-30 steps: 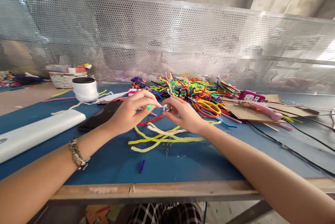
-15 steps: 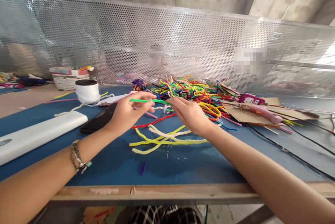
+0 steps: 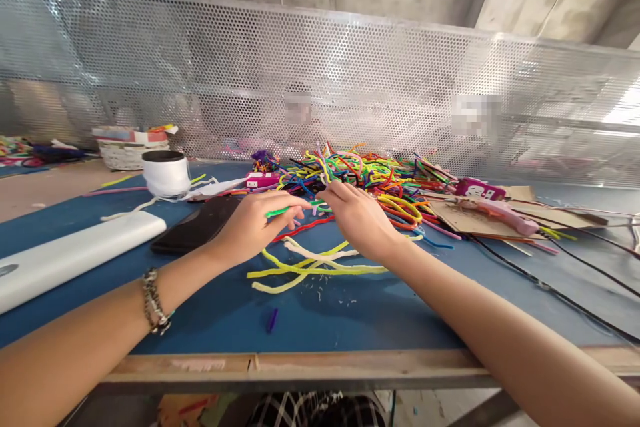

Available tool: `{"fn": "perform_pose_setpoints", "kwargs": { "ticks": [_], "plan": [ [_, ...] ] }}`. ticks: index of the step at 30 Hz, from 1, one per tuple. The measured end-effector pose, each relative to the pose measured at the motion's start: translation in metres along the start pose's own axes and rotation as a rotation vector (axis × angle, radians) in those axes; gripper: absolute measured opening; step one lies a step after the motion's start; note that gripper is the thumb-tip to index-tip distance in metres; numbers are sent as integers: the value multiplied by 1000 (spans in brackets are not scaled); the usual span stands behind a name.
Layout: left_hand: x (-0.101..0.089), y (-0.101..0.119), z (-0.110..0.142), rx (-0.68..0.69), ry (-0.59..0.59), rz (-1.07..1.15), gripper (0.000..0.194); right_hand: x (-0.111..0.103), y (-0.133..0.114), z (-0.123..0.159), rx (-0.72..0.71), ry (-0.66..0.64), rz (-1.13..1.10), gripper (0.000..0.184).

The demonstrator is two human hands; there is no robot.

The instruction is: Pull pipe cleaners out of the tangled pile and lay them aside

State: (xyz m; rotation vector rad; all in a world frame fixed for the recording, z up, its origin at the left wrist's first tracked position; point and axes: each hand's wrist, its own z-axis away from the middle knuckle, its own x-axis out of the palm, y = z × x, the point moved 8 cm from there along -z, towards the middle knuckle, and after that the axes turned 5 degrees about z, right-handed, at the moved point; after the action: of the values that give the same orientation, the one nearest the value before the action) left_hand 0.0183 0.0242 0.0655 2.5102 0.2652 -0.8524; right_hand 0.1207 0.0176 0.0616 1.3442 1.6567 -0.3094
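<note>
My left hand [image 3: 255, 224] and my right hand [image 3: 357, 217] meet above the blue table [image 3: 320, 314], each pinching one end of a green pipe cleaner [image 3: 293, 208]. Under the hands lie several yellow and cream pipe cleaners [image 3: 310, 264] and a red pipe cleaner [image 3: 300, 229]. A big heap of mixed-colour pipe cleaners [image 3: 365, 177] lies just behind my right hand. A bead bracelet [image 3: 154, 300] is on my left wrist.
A black phone [image 3: 197, 224], a white flat device [image 3: 65, 257] and a white ribbon roll [image 3: 166, 172] lie at the left. A pink glue gun [image 3: 500, 210] rests on cardboard [image 3: 470, 217] at the right, with black cables [image 3: 550, 284]. A perforated metal screen [image 3: 350, 80] backs the table. A small purple scrap [image 3: 271, 319] lies near the front edge.
The green pipe cleaner was drawn out long between my hands half a second ago; now my hands are closer together, lower, and less of it shows.
</note>
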Motion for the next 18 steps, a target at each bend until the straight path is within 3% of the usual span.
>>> {"fn": "perform_pose_setpoints", "kwargs": {
  "ticks": [4, 10, 18],
  "plan": [
    [4, -6, 1, -56, -30, 88, 26, -2, -11, 2, -46, 33, -133, 26],
    [-7, -22, 1, -250, 106, 137, 19, -11, -13, 4, -31, 151, -71, 33],
    [5, -31, -1, -295, -81, 121, 32, -10, -8, 1, -24, 94, -60, 29]
  ]
}}
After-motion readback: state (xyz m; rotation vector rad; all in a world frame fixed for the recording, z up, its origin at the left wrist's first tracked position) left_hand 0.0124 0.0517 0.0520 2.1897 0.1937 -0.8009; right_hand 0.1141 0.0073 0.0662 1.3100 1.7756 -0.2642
